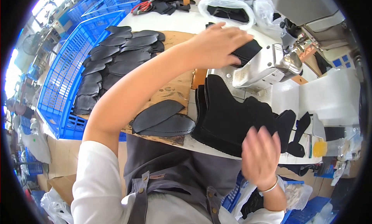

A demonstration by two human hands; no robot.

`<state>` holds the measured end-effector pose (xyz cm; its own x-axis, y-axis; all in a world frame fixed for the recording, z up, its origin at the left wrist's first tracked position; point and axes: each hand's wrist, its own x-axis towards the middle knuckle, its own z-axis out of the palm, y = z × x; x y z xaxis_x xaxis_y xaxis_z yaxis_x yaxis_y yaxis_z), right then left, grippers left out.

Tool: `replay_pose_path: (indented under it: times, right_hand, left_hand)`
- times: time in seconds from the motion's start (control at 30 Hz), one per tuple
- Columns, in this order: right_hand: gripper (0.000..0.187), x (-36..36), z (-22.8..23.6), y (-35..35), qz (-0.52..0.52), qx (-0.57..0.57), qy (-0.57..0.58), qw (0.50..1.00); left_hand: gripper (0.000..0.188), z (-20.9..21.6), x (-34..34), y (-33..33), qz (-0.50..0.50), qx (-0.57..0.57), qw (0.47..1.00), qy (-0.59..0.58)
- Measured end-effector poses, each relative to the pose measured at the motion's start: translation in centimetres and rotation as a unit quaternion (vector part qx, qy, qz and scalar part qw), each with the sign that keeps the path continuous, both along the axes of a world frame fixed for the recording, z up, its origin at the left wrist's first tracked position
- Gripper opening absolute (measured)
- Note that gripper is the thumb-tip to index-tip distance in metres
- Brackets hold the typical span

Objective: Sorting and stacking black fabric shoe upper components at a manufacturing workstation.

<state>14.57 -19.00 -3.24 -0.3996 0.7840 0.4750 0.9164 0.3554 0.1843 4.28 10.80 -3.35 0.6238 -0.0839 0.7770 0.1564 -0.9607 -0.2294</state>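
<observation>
My left hand [219, 45] reaches across to the far side of the worktable, its fingers stretched out over a black ribbed piece [248, 52]. Whether it touches that piece I cannot tell. Over the near right edge of a stack of black fabric cut pieces [236, 119] is my right hand [262, 154], slightly blurred, fingers apart and holding nothing visible. Two dark sole-shaped pieces [164, 119] overlap on the brown cardboard [170, 90] left of the stack. Just beyond the stack stands a silver sewing machine head [263, 67].
A blue plastic crate [58, 84] stands at the left beside rows of overlapping black sole-shaped pieces [128, 55]. Red-handled scissors [142, 6] lie at the back. A white plastic bag [250, 14] holds black pieces. A narrow black piece [301, 129] lies at the right.
</observation>
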Motion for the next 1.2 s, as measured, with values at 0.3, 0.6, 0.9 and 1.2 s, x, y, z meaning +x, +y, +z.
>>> replay_pose_path:
  times: [0.3,0.6,0.9,1.2]
  right_hand:
    - [0.035,-11.1,-5.7,4.0,0.045,-0.06,0.15,0.986]
    - [0.047,-12.5,-5.2,5.7,-0.027,-0.114,0.138,0.983]
    - [0.04,-13.0,-5.0,8.3,-0.039,-0.024,0.125,0.991]
    - [0.065,-9.9,-1.2,6.5,0.129,0.053,0.486,0.863]
  left_hand:
    - [0.019,-1.6,-12.4,-4.9,-0.009,-0.488,0.818,0.306]
    - [0.016,2.1,-16.5,-4.7,0.039,-0.714,0.65,0.258]
    - [0.058,9.2,-27.4,-3.8,-0.114,-0.622,0.773,-0.053]
    - [0.063,8.8,-17.8,-8.8,-0.358,-0.649,0.667,0.074]
